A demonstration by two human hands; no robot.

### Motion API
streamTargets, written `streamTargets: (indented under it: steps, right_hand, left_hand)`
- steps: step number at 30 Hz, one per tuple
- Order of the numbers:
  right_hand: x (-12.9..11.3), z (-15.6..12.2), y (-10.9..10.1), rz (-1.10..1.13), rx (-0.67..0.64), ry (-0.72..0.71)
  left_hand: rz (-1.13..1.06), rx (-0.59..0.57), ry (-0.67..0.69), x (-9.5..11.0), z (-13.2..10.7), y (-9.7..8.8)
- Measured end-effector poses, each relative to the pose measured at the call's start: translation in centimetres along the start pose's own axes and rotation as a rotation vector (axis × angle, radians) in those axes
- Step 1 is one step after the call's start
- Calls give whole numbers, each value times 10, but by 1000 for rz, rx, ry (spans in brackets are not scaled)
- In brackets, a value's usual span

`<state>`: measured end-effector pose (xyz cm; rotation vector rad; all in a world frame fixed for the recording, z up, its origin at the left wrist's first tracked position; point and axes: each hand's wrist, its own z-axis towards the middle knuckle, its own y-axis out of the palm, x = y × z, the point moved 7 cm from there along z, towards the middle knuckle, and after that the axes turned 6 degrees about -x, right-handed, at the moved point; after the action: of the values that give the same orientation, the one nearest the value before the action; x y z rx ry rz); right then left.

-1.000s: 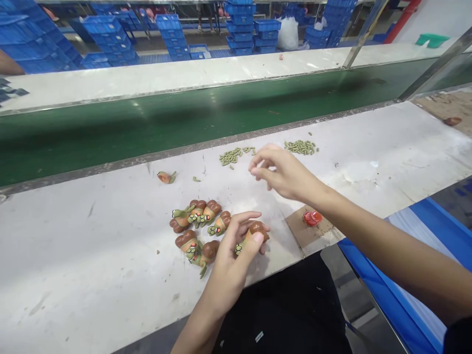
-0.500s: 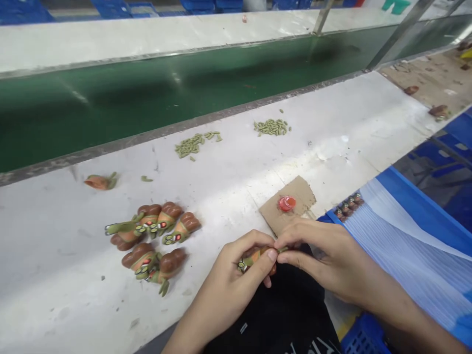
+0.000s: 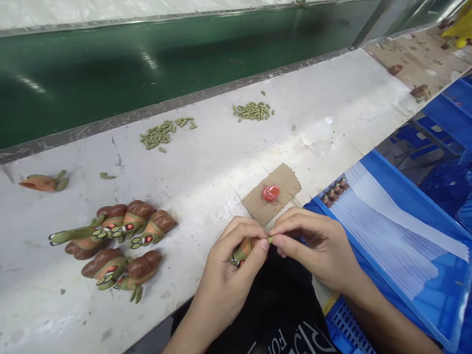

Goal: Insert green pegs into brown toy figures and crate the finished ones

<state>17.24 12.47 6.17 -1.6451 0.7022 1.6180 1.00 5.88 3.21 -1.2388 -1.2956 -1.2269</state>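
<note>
My left hand (image 3: 234, 265) is closed round a toy snail figure (image 3: 244, 250) with a green body, an orange band and a brown shell; the fingers cover much of it. With thumb and forefinger, my right hand (image 3: 317, 246) pinches a small green peg (image 3: 270, 239) against the figure's end, where both hands' fingertips meet. Just beyond them, a small red pot (image 3: 270, 192) of glossy red liquid sits on a piece of cardboard (image 3: 288, 181). Several similar snail figures (image 3: 138, 214) lie grouped on the white table to the left.
Two heaps of small green pegs, a left heap (image 3: 158, 134) and a right heap (image 3: 253, 111), lie on the table (image 3: 199, 172). An orange-and-green part (image 3: 44, 183) is at far left. A green belt (image 3: 110, 73) runs behind. At right, a blue tray (image 3: 379, 169) holds white sheeting and a row of figures (image 3: 334, 191).
The view has shifted, so the table items sit further left and mostly higher in the picture. Both hands stay together at the figure, with the green peg still pinched.
</note>
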Motion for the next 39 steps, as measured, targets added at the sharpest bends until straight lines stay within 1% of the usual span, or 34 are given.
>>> streamTargets:
  steps: [3, 5, 6, 8, 10, 11, 13, 17, 22, 28, 30, 32, 34, 35, 37, 39]
  right_hand:
    - [-3, 1, -1, -38, -20, 0]
    - [-8, 4, -6, -126, -8, -27]
    - [-10, 6, -11, -197, 29, -47]
    - [-14, 11, -26, -376, 155, -90]
    - [-15, 18, -39, -544, 270, -128]
    - [-14, 22, -43, -607, 299, -140]
    - [-9, 29, -46, -679, 300, -160]
    - [-4, 36, -43, -717, 266, -191]
    - [-4, 38, -36, -740, 230, -193]
    - [-5, 38, -38, -787, 246, -191]
    - [-7, 36, -38, -772, 259, -183]
    - [-9, 32, -38, -693, 308, -160]
    - [-7, 25, -36, -519, 345, -92]
    - [-4, 23, -34, -408, 344, -45]
    - [4, 17, -26, -198, 309, 41]
    - [9, 14, -17, -67, 269, 80]
  left_hand:
    - [-7, 7, -14, -3, -1, 3]
    - [-21, 30, -70, -9, -3, 3]
    - [-32, 51, -101, -13, -5, 1]
    - [-60, 77, -149, -18, -8, 0]
    - [-79, 61, -160, -20, -8, 0]
    - [-82, 42, -159, -19, -8, 0]
    - [-82, 11, -155, -17, -5, 1]
    - [-95, 10, -136, -16, -1, 0]
    - [-221, 13, -77, -20, 1, 3]
    - [-179, 35, -93, -22, 4, -1]
    - [-180, 33, -96, -23, 4, -1]
    - [-182, 37, -95, -25, 3, -1]
    - [-173, 41, -86, -26, 2, -2]
    - [-163, 43, -78, -26, 2, -2]
    - [-134, 41, -57, -24, 2, -3]
    - [-105, 40, -40, -21, 3, -4]
